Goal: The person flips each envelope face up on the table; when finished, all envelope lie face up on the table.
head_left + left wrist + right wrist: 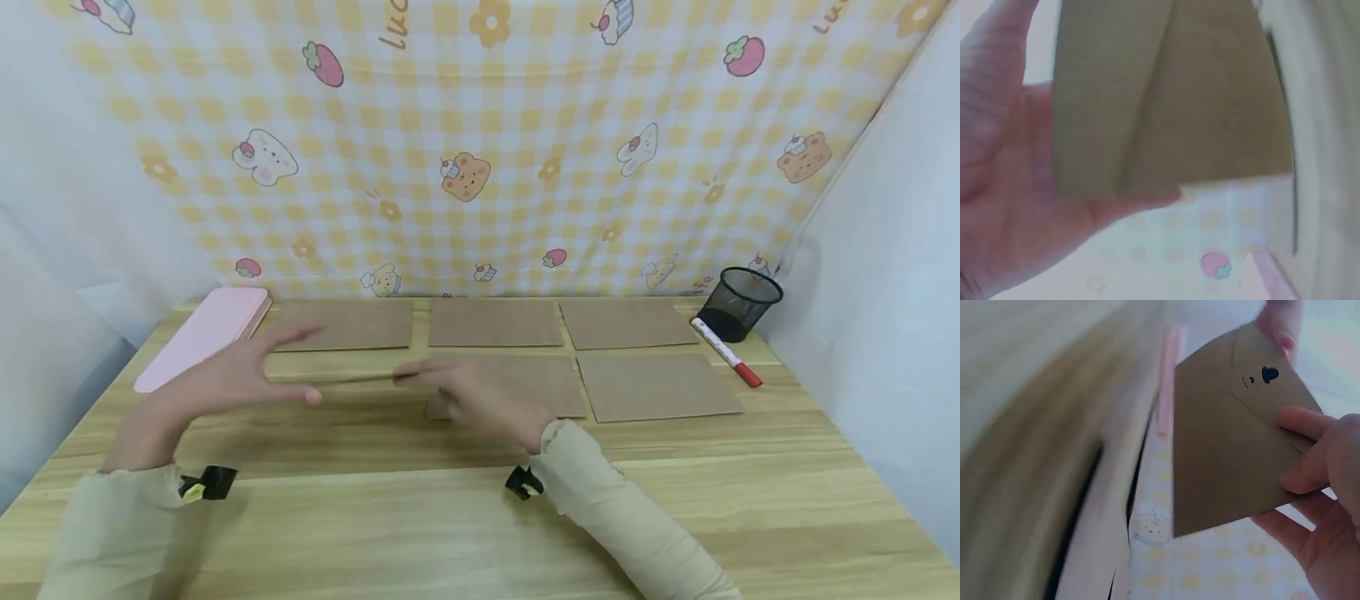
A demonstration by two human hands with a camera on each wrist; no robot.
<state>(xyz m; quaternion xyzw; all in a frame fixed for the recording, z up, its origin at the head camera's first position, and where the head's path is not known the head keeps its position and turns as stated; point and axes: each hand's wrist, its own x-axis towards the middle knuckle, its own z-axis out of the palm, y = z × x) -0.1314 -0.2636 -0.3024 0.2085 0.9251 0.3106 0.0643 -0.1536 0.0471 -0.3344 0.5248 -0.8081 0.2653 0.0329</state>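
A brown paper envelope [1222,450] with a flap and small black marks on it is held up over the table. Seen edge-on in the head view, it looks like a thin line between the hands. My right hand [480,396] pinches it, with the thumb and fingers on opposite faces in the right wrist view. My left hand [225,375] is at its left end, thumb and fingers spread wide apart. In the left wrist view the envelope [1210,106] passes in front of the left palm and covers part of that hand.
Several flat brown paper rectangles lie in two rows, among them a back left one [341,323] and a front right one [660,386]. A flat pink book-like item [198,342] lies at left. A black mesh cup [738,304] and a red-capped marker [726,350] are at right.
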